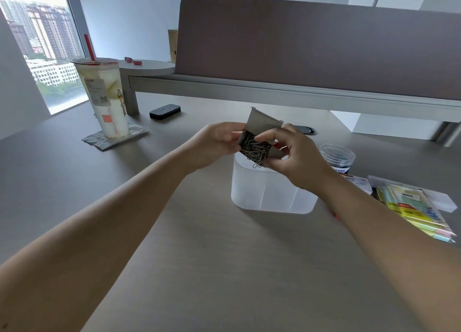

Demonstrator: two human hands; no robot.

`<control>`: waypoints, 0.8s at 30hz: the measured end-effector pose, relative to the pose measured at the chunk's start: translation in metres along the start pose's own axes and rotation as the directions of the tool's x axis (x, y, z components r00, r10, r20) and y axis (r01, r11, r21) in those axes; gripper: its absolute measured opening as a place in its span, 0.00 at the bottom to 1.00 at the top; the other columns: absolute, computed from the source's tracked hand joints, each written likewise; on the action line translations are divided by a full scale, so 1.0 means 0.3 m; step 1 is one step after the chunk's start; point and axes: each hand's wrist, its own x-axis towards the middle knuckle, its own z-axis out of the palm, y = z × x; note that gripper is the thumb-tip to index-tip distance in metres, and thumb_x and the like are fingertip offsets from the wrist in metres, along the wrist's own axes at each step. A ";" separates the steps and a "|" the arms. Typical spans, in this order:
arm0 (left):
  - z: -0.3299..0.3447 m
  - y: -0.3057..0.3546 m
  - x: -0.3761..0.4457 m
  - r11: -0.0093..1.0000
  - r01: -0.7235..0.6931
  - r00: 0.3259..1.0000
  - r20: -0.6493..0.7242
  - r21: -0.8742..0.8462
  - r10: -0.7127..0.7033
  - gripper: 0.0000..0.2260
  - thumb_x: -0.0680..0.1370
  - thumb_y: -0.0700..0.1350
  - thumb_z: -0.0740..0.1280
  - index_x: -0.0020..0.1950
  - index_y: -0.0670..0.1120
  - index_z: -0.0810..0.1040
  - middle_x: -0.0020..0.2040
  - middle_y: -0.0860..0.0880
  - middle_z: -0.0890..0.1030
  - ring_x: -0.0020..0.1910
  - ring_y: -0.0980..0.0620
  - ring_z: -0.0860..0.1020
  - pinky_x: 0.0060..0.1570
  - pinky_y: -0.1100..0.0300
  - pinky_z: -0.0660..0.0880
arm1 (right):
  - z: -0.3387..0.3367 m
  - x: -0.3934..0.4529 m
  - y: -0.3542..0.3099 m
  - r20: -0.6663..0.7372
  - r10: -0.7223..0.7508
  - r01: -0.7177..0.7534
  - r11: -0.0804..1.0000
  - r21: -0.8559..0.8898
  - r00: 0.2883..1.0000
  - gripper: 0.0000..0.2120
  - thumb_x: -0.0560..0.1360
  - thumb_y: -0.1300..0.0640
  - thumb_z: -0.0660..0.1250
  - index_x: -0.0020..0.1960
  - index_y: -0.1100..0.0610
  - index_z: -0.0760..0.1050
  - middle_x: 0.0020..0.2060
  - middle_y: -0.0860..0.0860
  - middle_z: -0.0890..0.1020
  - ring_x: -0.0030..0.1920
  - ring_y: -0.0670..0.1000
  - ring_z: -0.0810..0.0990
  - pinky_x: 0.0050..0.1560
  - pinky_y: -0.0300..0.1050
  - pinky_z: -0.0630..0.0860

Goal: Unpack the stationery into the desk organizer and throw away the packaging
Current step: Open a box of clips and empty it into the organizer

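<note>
Item: desk organizer (pixel 269 192), translucent, directly beneath both hands. Above it, paper-clip box (pixel 259 134), mouth tilted toward six o'clock, clips spilling; left hand (pixel 219 139) pinches its nine o'clock edge, right hand (pixel 296 154) grips three o'clock. Sticky-note packs (pixel 414 212) at four o'clock.

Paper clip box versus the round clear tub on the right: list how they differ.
The paper clip box is grey cardboard and rectangular; the clear tub is round see-through plastic. The box is held tilted in both hands, left hand and right hand, above the desk organizer; the tub stands upright on the desk. The box is open, with clips spilling out; whether the tub is open I cannot tell. Both hold stationery.
</note>
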 end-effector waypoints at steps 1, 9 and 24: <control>0.002 0.000 0.000 1.000 0.001 1.000 -0.005 -0.005 -0.001 0.21 0.73 0.25 0.56 0.60 0.44 0.69 0.48 0.51 0.76 0.39 0.70 0.76 0.46 0.76 0.70 | 0.001 0.000 -0.001 0.001 0.002 -0.002 1.000 0.000 1.000 0.16 0.67 0.66 0.69 0.52 0.54 0.77 0.38 0.41 0.67 0.39 0.40 0.71 0.39 0.21 0.65; 0.003 -0.017 0.003 1.000 0.009 0.997 -0.072 0.003 -0.009 0.23 0.72 0.24 0.57 0.60 0.48 0.67 0.50 0.55 0.75 0.38 0.71 0.78 0.42 0.77 0.71 | 0.001 -0.005 -0.001 0.014 -0.007 0.007 1.000 -0.026 1.000 0.17 0.67 0.68 0.68 0.53 0.55 0.77 0.38 0.41 0.67 0.38 0.41 0.70 0.41 0.25 0.66; 0.010 -0.010 0.003 0.999 0.051 0.996 -0.079 0.012 -0.050 0.20 0.73 0.25 0.57 0.62 0.40 0.69 0.53 0.47 0.74 0.38 0.71 0.77 0.44 0.77 0.71 | 0.001 -0.008 -0.007 0.018 -0.022 0.023 0.999 -0.045 1.000 0.19 0.67 0.69 0.67 0.55 0.54 0.76 0.39 0.41 0.68 0.42 0.46 0.70 0.40 0.26 0.66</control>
